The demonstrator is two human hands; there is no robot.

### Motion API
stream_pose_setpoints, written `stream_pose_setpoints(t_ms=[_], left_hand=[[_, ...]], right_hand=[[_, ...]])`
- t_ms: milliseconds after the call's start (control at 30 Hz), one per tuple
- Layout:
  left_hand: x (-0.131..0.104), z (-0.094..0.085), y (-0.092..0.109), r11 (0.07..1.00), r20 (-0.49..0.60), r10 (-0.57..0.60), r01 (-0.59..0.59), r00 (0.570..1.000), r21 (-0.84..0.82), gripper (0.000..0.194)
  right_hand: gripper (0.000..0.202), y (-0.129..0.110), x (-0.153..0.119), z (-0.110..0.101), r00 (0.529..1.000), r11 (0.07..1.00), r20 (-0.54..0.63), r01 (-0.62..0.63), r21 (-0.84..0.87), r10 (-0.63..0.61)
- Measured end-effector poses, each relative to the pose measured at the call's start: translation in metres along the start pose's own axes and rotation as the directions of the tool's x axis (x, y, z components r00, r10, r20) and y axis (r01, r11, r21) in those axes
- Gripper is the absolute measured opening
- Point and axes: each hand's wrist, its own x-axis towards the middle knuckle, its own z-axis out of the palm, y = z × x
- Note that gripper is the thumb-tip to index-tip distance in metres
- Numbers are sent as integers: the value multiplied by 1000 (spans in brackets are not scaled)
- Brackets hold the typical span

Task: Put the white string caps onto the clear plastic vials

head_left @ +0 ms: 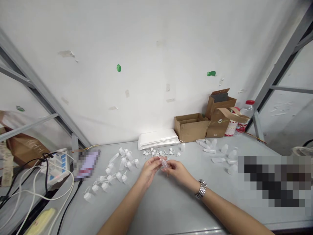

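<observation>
I held one small clear plastic bottle [164, 163] just above the middle of the worktop [158, 209], tilted, with both hands meeting around it. The fingers of my left hand [149, 169] were closed on its upper end, and the thumb and fingers of my right hand [178, 170] pinched it lower down. A bit of white showed by the left fingertips, too small for me to tell whether it was a cap or a strap.

I judged that the grip called for steadiness more than force: the walls looked thin, so a hard squeeze could have dented them or shot the bottle out sideways. One hand was best kept as the anchor while the other did the fine work, with any push or twist running along the bottle's axis. Turning the upper end into plain sight would have helped, since my own fingers covered it.

Loose white caps [153, 152] lay just beyond my hands, capped bottles [123, 164] stood and lay to the left, and uncapped bottles [224, 149] were scattered well to the right. Low wrists and small movements seemed wise, to avoid brushing the caps.
</observation>
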Motion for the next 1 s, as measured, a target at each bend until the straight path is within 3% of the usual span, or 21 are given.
stream_pose_setpoints(t_ms=[100,233,300,500,667,733,833,933,1000], left_hand=[[0,1,0,998,-4,12,-12,1000,56,21],[-1,1,1,987,-10,22,-20,1000,161,24],[-1,0,2,983,-8,31,-30,999,179,25],[1,0,4,992,-10,59,-57,998,109,23],[-2,6,5,1000,23,-12,13,1000,-20,27],[-2,6,4,997,43,-49,52,998,-49,26],[-2,4,2,995,46,-64,67,997,-67,24],[-2,3,0,996,43,-66,69,997,-57,26],[-3,4,0,996,56,-70,73,996,-51,27]], right_hand=[[22,-1,-2,1,999,996,-45,2,-91,-6],[20,0,-6,2,976,944,-137,119,-309,-168],[21,0,-7,2,965,935,-157,153,-321,-212],[29,-5,-4,5,981,999,-192,23,29,-17],[38,-5,-1,4,997,948,55,-67,310,52],[38,-4,-2,5,994,935,94,-85,343,56],[35,-2,-4,8,998,977,-55,-9,213,21],[29,-4,-8,10,968,996,-237,85,8,-81],[29,-4,-8,11,972,996,-226,80,31,-71]])
